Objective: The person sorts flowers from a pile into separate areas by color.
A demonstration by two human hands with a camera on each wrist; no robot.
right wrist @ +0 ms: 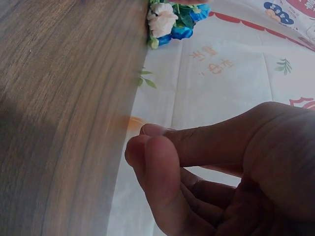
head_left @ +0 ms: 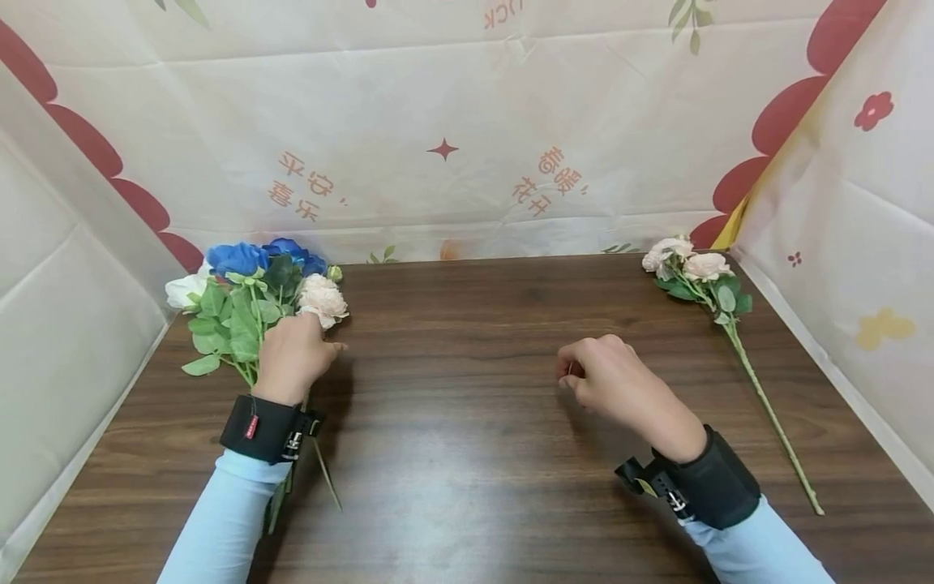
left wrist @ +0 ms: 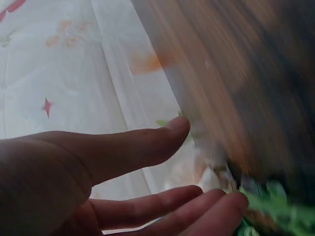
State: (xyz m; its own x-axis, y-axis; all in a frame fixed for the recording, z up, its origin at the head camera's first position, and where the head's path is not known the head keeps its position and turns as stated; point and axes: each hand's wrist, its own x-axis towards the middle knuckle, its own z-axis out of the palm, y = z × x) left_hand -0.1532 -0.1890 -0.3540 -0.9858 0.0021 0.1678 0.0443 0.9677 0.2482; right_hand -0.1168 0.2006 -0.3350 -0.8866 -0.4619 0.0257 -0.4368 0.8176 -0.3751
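Note:
On the table's left side lies a bunch of flowers with blue roses (head_left: 237, 259), a white flower (head_left: 186, 289), a pale pink flower (head_left: 323, 298) and green leaves (head_left: 244, 324). My left hand (head_left: 295, 357) is over its stems just below the blooms. In the left wrist view the thumb stands apart from the fingers (left wrist: 197, 211), which reach toward blurred leaves (left wrist: 275, 204). Over the right half of the table hovers my right hand (head_left: 616, 381), its fingers (right wrist: 162, 172) loosely curled, the thumb tip beside the index fingertip. Nothing shows in its grasp.
A separate stem (head_left: 766, 397) with two pale pink blooms (head_left: 706, 266) lies along the right side of the brown wooden table (head_left: 452, 422). Printed white cloth (head_left: 438, 97) hangs behind the table, with white walls at both sides. Cut stems (head_left: 327, 474) stick out beneath the left wrist.

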